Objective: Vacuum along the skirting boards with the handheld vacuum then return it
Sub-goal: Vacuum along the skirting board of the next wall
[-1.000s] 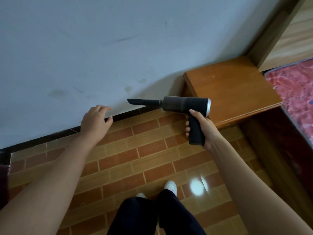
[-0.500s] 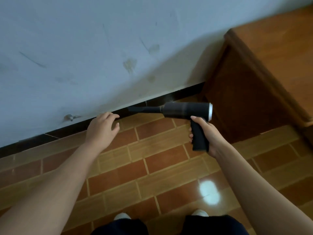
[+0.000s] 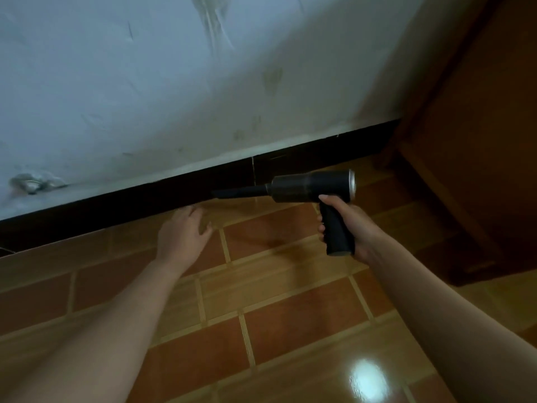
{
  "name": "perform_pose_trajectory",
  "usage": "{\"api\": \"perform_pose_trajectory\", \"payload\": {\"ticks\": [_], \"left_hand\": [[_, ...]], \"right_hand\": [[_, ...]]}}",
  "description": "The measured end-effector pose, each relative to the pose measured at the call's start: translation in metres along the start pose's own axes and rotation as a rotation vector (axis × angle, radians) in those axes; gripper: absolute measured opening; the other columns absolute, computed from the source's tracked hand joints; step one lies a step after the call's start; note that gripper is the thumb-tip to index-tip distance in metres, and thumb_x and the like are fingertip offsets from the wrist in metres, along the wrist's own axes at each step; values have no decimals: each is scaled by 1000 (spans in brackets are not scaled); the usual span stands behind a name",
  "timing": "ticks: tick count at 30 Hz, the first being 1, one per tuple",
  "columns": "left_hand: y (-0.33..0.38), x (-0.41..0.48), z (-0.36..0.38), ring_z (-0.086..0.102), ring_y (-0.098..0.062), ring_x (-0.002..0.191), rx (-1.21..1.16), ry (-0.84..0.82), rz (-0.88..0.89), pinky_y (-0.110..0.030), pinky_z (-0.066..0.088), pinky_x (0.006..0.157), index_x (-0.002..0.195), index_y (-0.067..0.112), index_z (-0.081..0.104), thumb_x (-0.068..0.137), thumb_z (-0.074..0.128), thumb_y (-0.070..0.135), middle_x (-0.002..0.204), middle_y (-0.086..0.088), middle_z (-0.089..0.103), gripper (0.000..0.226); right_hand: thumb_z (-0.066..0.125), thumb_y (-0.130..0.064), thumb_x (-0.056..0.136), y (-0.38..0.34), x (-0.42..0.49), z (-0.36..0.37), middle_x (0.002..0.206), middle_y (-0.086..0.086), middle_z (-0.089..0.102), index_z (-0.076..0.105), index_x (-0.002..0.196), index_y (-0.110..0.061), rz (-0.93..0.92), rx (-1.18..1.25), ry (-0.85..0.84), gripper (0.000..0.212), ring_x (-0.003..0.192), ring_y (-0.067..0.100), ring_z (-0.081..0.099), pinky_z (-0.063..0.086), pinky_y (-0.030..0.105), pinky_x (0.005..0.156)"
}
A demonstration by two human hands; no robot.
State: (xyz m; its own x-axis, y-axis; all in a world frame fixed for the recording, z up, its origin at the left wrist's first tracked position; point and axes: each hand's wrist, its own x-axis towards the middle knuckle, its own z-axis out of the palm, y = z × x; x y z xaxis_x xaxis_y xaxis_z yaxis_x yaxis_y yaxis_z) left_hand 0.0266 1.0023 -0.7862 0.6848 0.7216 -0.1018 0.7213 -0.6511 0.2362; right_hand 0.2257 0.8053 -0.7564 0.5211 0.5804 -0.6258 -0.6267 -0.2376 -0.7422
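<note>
Vacuum: matt black, pistol-shaped plastic handheld vacuum (image 3: 312, 186) with a cylinder body, silver rear ring and narrow flat nozzle, held level above the floor, nozzle tip just in front of the skirting.
Right hand (image 3: 359, 228): fingers wrapped tight round the vacuum's grip, thumb up by the barrel; forearm reaches in from the lower right.
Left hand (image 3: 181, 234): fingers relaxed and slightly spread, holding nothing, palm down near the skirting's foot; floor contact unclear.
Skirting: glossy black skirting board strip (image 3: 122, 202) under a pale, scuffed painted wall (image 3: 145, 82).
Floor: shiny orange-brown brick-pattern tiles (image 3: 290, 324).
Right edge: brown wooden cabinet (image 3: 479, 155).
</note>
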Motion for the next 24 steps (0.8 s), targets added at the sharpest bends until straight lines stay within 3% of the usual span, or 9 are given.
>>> {"api": "perform_pose_trajectory", "payload": {"ticks": [5, 11, 16, 24], "left_hand": [[-2, -3, 39, 37, -26, 134, 22, -58, -76, -38, 38, 102, 137, 11, 46, 96, 48, 31, 144, -11, 43, 46], [-4, -6, 67, 42, -24, 129, 77, -178, -17, -33, 40, 96, 140, 16, 40, 96, 47, 33, 144, -4, 41, 48], [-6, 0, 75, 35, -23, 133, 155, -278, 15, -36, 39, 99, 144, 21, 32, 95, 48, 36, 146, -4, 35, 54], [-6, -2, 93, 20, -25, 143, 256, -382, 15, -36, 24, 112, 150, 20, 16, 97, 41, 41, 154, -8, 25, 62]], "right_hand": [[67, -28, 83, 24, 25, -3, 67, 4, 64, 59, 99, -7, -1, -48, -48, 28, 54, 14, 60, 51, 27, 53], [69, -24, 82, 44, 40, -2, 72, 5, 66, 59, 104, -8, 36, -69, -102, 29, 63, 18, 61, 51, 33, 60], [68, -26, 82, 39, 48, 8, 72, 5, 64, 59, 103, -9, 4, -45, -55, 28, 58, 15, 61, 51, 29, 53], [67, -24, 83, 48, 54, 20, 73, 6, 62, 60, 99, -10, -30, -48, 7, 23, 56, 14, 58, 50, 27, 51]]}}
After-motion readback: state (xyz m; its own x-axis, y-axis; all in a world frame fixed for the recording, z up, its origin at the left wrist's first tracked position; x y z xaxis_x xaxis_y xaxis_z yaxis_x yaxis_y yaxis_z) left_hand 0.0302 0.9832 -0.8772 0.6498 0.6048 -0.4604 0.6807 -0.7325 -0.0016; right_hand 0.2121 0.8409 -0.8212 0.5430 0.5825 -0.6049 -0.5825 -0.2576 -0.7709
